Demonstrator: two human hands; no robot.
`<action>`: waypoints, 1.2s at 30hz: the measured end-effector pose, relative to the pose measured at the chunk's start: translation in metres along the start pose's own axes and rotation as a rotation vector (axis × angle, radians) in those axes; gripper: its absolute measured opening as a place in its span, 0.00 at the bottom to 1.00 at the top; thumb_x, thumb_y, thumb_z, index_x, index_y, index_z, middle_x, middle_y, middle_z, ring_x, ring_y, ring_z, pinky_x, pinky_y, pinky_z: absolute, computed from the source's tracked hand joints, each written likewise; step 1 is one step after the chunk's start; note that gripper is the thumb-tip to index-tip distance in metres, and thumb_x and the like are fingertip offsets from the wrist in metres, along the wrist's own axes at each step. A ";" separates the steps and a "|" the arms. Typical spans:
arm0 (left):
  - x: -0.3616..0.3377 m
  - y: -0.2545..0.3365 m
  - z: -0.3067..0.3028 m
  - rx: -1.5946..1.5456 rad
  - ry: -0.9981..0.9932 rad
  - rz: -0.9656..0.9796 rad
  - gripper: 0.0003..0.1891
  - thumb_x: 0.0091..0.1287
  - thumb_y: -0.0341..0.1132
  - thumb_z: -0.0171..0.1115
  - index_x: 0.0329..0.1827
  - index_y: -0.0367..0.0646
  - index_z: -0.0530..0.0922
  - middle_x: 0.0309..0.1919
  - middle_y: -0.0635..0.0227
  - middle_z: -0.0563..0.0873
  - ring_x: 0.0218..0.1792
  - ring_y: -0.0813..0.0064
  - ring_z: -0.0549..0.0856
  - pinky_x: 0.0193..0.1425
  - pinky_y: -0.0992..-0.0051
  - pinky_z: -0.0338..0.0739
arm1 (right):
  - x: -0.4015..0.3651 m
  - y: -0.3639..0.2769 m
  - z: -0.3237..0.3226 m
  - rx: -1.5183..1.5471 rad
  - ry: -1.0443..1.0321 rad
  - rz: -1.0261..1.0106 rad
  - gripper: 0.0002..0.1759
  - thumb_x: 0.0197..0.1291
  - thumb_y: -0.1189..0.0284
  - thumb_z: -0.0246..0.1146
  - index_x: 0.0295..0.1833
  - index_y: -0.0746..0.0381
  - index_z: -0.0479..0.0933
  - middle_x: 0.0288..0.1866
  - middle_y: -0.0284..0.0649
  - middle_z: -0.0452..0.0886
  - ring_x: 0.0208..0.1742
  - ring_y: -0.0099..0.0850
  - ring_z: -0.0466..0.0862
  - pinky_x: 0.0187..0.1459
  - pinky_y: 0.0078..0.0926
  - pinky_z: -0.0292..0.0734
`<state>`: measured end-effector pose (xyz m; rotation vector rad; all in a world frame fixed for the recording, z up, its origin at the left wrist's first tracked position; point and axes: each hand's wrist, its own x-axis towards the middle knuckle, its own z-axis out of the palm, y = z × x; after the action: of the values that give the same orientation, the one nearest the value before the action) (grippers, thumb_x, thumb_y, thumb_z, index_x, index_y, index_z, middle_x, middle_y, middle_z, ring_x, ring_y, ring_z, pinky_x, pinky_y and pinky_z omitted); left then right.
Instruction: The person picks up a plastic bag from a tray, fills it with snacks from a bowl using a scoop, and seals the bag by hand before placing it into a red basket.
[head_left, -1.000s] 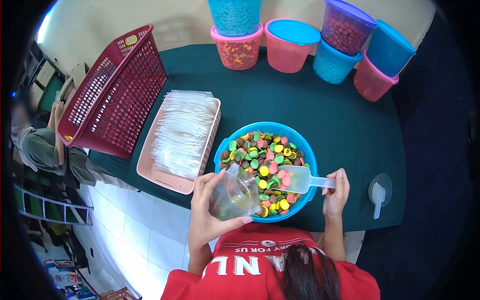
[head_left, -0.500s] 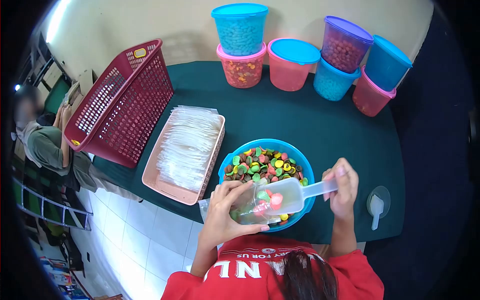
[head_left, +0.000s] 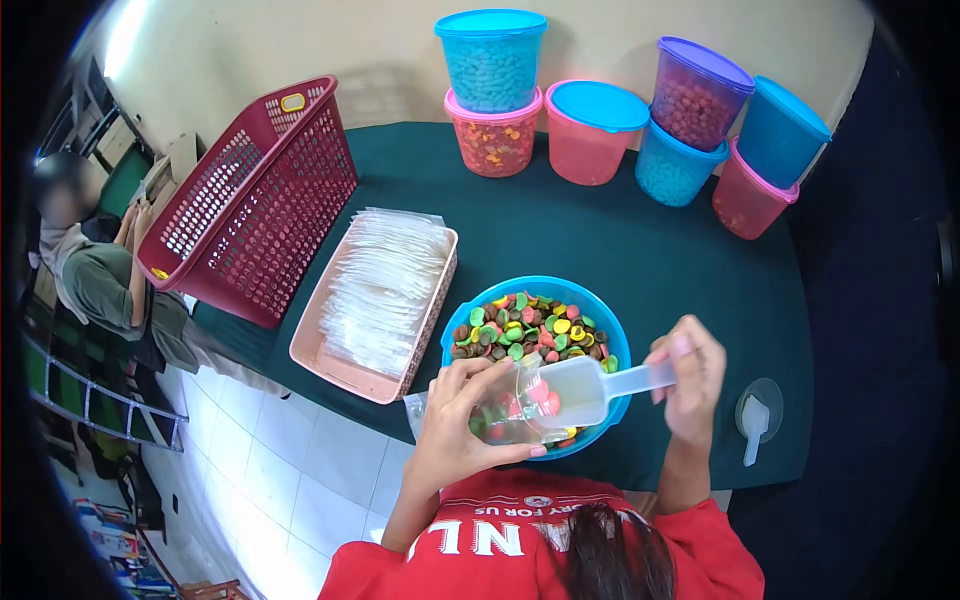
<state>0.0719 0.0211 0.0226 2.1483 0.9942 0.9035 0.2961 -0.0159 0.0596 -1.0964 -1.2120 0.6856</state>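
My left hand (head_left: 457, 425) is closed around a clear plastic bag (head_left: 505, 400), its mouth held toward the right. Fingers of my right hand (head_left: 692, 378) wrap the handle of a translucent scoop (head_left: 580, 393), whose front end sits in the bag's mouth. Pink pieces lie at the scoop's front and in the bag, with some green ones deeper inside. Beneath both hands stands a blue tub (head_left: 622, 345) filled with green, pink, yellow and brown shell-shaped pieces (head_left: 535, 325). The bag's lower end is partly hidden by my left hand.
Left of the tub, a pink basket (head_left: 350, 378) holds many flat clear bags (head_left: 385, 290). A maroon perforated basket (head_left: 265, 200) stands behind it. Lidded containers (head_left: 598, 135) line the wall. At right, a small white scoop (head_left: 755, 430) rests on a clear dish. Another person (head_left: 105, 270) is at far left.
The pink and green pieces have slid leftward from the scoop toward the bag, leaving the scoop's rear bare. Both hands stay nearly in place; the view has shifted slightly.
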 end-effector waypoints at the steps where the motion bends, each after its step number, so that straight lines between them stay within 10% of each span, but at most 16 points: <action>1: 0.000 0.001 0.000 0.002 0.001 0.004 0.42 0.31 0.48 0.77 0.53 0.43 0.74 0.45 0.61 0.73 0.47 0.65 0.73 0.51 0.67 0.65 | 0.003 -0.001 -0.004 0.074 0.052 -0.038 0.18 0.63 0.64 0.47 0.22 0.61 0.66 0.14 0.30 0.67 0.11 0.12 0.61 0.12 0.11 0.53; 12: -0.004 0.002 -0.004 0.093 0.051 0.108 0.45 0.25 0.43 0.79 0.54 0.39 0.73 0.44 0.59 0.74 0.47 0.64 0.75 0.50 0.69 0.71 | -0.010 0.002 0.009 0.034 -0.007 -0.130 0.16 0.62 0.67 0.47 0.24 0.63 0.67 0.12 0.31 0.66 0.10 0.14 0.60 0.13 0.12 0.53; 20: -0.027 -0.007 -0.008 -0.097 0.250 0.015 0.48 0.29 0.44 0.80 0.56 0.37 0.65 0.46 0.58 0.73 0.46 0.66 0.76 0.50 0.69 0.70 | -0.022 0.052 -0.021 0.240 0.446 0.084 0.18 0.67 0.64 0.42 0.25 0.60 0.64 0.20 0.32 0.66 0.15 0.17 0.63 0.18 0.12 0.57; 25: -0.036 0.001 0.001 -0.211 0.383 -0.077 0.48 0.30 0.42 0.80 0.55 0.34 0.62 0.43 0.59 0.76 0.44 0.67 0.77 0.48 0.70 0.73 | -0.053 0.075 -0.006 -0.641 0.337 -0.063 0.17 0.64 0.67 0.44 0.45 0.69 0.71 0.46 0.48 0.68 0.51 0.37 0.66 0.55 0.32 0.59; 28: -0.036 0.012 0.017 -0.243 0.426 -0.086 0.48 0.31 0.41 0.80 0.56 0.35 0.61 0.44 0.59 0.73 0.47 0.67 0.76 0.47 0.71 0.74 | -0.068 0.051 0.006 -0.487 0.335 -0.142 0.18 0.63 0.65 0.47 0.47 0.68 0.71 0.47 0.48 0.67 0.50 0.37 0.67 0.54 0.34 0.60; 32: -0.034 0.032 0.043 -0.201 0.444 -0.161 0.47 0.33 0.40 0.80 0.56 0.38 0.61 0.45 0.59 0.70 0.53 0.67 0.70 0.46 0.73 0.75 | -0.073 0.016 0.039 -0.155 -0.325 -0.117 0.24 0.63 0.60 0.48 0.55 0.68 0.64 0.53 0.50 0.67 0.56 0.40 0.67 0.58 0.36 0.59; 36: -0.046 0.036 0.022 0.019 0.117 -0.047 0.53 0.35 0.38 0.78 0.64 0.37 0.55 0.54 0.56 0.68 0.55 0.64 0.68 0.46 0.72 0.74 | -0.072 0.026 0.057 0.187 -0.319 0.128 0.24 0.64 0.60 0.48 0.56 0.69 0.61 0.52 0.50 0.69 0.57 0.37 0.68 0.59 0.34 0.60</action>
<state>0.0809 -0.0410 0.0212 2.0985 1.1108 1.0102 0.2260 -0.0540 0.0066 -0.9360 -1.3228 1.0814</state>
